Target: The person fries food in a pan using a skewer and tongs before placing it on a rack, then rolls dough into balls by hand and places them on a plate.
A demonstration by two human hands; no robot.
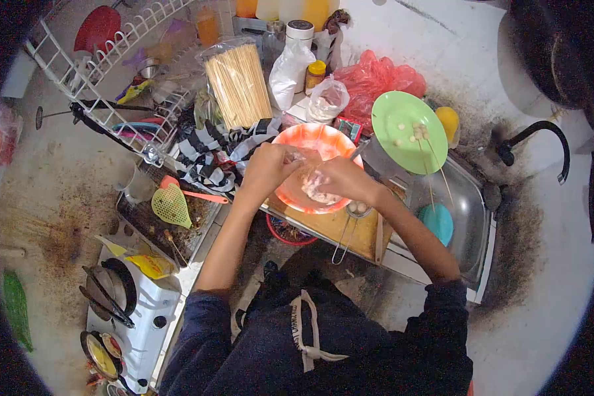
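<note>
An orange and white bowl (290,195) stands near the counter's front edge, with pale, wet-looking food (318,191) inside. My left hand (270,168) is over the bowl's left part, its fingers closed on a clear plastic bag (303,156). Over the right part is my right hand (343,179), fingers bent down at the food and the bag; what they hold is hidden. A small strainer (358,210) with pale balls lies beside the bowl. To the right, a green plate (402,145) carries several pale balls and two long sticks.
Behind the bowl are a pack of skewers (237,82), a white bag (327,102) and red plastic bags (376,82). A sink (468,218) with a black faucet (541,129) is at right. A stove (142,303) with pans and a green strainer (171,204) are at left.
</note>
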